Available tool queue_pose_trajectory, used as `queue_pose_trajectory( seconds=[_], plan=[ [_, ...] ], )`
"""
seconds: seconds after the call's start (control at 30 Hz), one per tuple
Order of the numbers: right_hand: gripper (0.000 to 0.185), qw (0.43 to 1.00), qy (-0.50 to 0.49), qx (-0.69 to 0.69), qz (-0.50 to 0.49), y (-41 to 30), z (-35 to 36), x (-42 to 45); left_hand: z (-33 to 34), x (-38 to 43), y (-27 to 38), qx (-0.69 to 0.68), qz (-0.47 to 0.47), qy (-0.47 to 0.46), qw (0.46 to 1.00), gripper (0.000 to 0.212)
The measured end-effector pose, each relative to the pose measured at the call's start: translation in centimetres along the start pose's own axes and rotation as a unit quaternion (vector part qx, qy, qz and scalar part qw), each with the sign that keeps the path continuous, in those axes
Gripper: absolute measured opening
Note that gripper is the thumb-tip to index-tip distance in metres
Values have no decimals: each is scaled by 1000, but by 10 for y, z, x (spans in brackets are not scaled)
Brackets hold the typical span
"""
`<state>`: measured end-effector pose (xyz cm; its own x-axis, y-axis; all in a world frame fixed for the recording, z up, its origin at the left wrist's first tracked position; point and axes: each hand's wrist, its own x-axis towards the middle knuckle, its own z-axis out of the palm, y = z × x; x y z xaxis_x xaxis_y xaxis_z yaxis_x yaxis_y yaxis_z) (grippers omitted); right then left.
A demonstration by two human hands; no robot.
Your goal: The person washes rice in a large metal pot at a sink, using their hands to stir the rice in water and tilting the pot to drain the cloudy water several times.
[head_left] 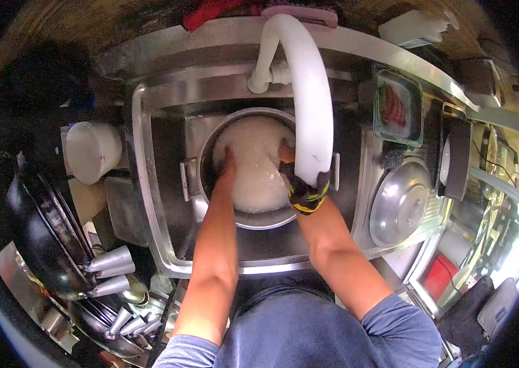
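A large metal pot (246,225) with two side handles stands in a stainless steel sink (328,248). Whitish, cloudy contents (259,184) fill much of it; I cannot tell whether they are grains or only liquid. My left hand (228,161) dips into them at the pot's left side. Opposite, at the right, my right hand (286,149) is sunk in too, its wrist partly covered by the spout. The fingers of both hands are mostly hidden, so any grip is out of sight.
A thick white curved spout (314,101), its end wrapped in dark-and-yellow cloth (307,193), arches over the pot. Rightward lie a clear tray (399,131) and a metal bowl (402,202). Leftward are a white tub (94,152) and several stacked woks (52,221) with protruding handles.
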<state>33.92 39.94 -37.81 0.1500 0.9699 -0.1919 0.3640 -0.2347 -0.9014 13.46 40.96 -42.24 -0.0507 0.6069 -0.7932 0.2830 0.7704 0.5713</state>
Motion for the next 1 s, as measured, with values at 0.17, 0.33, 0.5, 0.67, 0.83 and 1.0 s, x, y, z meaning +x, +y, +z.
queue_pose_trajectory(
  seconds=[0.17,0.33,0.5,0.67,0.83,1.0],
  plan=[
    [44,997,-42,4,66,0,12,-21,8,-17,-21,-235,-72,-86,965,82],
    [48,971,-73,205,102,-16,44,-36,14,-55,-23,-269,-29,-83,959,86],
    [49,922,-139,328,148,-38,65,-4,-15,-73,-52,-234,114,-48,964,65],
    [46,927,-227,247,165,-38,31,26,-2,-100,26,108,244,94,959,65],
    [43,949,-287,96,88,-38,5,18,9,-65,54,193,339,132,911,58],
    [41,964,-256,-69,24,-22,-13,10,31,-34,37,384,332,117,854,57]
  ],
)
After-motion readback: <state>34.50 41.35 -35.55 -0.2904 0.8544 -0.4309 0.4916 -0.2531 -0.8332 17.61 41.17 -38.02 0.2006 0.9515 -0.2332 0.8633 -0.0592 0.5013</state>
